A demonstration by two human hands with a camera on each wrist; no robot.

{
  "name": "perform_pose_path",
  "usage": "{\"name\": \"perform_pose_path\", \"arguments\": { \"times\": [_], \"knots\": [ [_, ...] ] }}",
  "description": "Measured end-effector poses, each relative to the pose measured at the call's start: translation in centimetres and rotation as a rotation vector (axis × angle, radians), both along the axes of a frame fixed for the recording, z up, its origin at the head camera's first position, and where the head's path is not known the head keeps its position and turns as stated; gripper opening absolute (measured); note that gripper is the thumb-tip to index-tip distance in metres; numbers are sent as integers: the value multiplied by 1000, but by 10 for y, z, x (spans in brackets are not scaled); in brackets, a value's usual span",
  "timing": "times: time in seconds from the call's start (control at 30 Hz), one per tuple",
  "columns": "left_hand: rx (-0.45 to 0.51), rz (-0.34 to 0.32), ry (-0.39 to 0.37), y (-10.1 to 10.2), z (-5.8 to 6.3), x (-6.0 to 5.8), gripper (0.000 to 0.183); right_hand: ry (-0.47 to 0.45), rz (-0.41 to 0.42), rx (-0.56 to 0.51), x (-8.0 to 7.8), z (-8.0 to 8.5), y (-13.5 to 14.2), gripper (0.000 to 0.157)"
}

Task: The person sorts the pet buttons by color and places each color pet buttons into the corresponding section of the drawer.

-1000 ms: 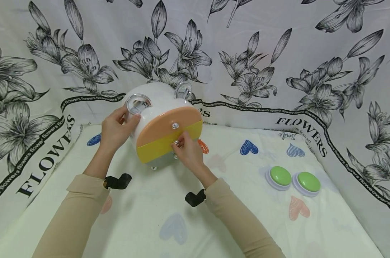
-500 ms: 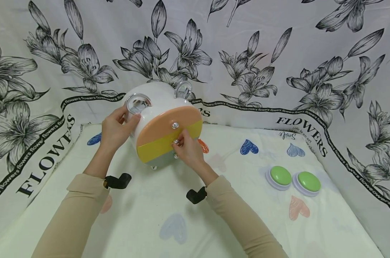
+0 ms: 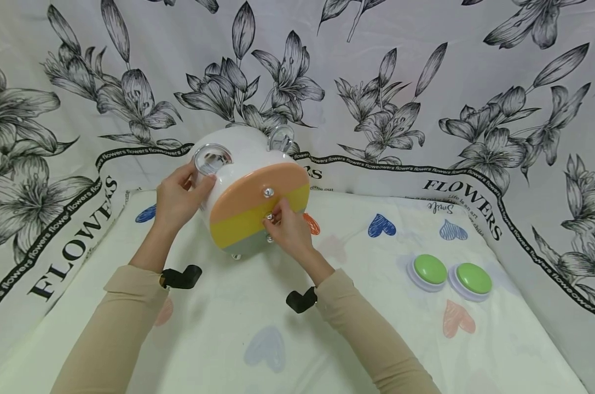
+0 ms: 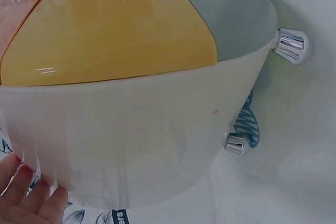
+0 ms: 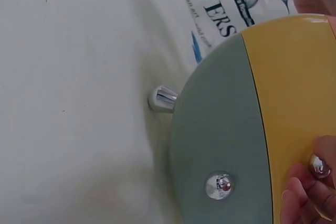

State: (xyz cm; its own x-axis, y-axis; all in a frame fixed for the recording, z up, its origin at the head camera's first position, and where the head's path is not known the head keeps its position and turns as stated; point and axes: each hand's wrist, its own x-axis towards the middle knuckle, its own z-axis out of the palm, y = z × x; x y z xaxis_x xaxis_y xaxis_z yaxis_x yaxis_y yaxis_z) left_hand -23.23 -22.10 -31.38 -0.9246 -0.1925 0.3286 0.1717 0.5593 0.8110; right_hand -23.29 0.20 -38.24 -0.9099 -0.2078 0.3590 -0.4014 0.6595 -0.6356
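Observation:
A rounded white drawer chest [image 3: 248, 150] stands on the cloth, on short silver feet. Its half-moon front has an orange drawer [image 3: 250, 191], a yellow drawer [image 3: 235, 225] in the middle and a grey-green drawer [image 5: 220, 119] at the bottom. Two round chrome-rimmed pieces [image 3: 212, 158] sit on top like eyes. With my left hand [image 3: 178, 200] I hold the chest's left side, thumb in front below one of these pieces. My right hand [image 3: 291, 230] pinches the silver knob [image 5: 319, 166] of the yellow drawer, whose face lies flush with its neighbours.
Two green-topped round push buttons [image 3: 430, 269] with pale bases stand side by side to the right. A white cloth printed with hearts [image 3: 381, 225] covers the table. Behind it hangs a flower-printed fabric [image 3: 386, 104].

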Motion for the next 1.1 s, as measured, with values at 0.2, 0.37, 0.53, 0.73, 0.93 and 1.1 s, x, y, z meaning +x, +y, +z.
{"name": "perform_pose_path", "arguments": {
  "times": [0.2, 0.37, 0.53, 0.73, 0.93, 1.1],
  "knots": [
    [2, 7, -10, -1, -3, -1, 53, 14, 32, -21, 2, -7, 5, 22],
    [4, 7, -11, -1, -2, 0, 52, 71, 73, -81, 3, -17, 10, 21],
    [3, 7, -10, -1, -2, 1, 50, 79, 74, -127, 4, -32, 13, 28],
    [9, 12, -22, 0, 0, 1, 52, -12, -5, -126, 7, -50, 15, 32],
    [21, 16, -27, 0, 0, 0, 51, -132, -43, -100, 4, -67, 10, 29],
    [18, 16, -18, 1, -1, -1, 52, -151, -45, -89, 5, -73, 5, 23]
  ]
}}
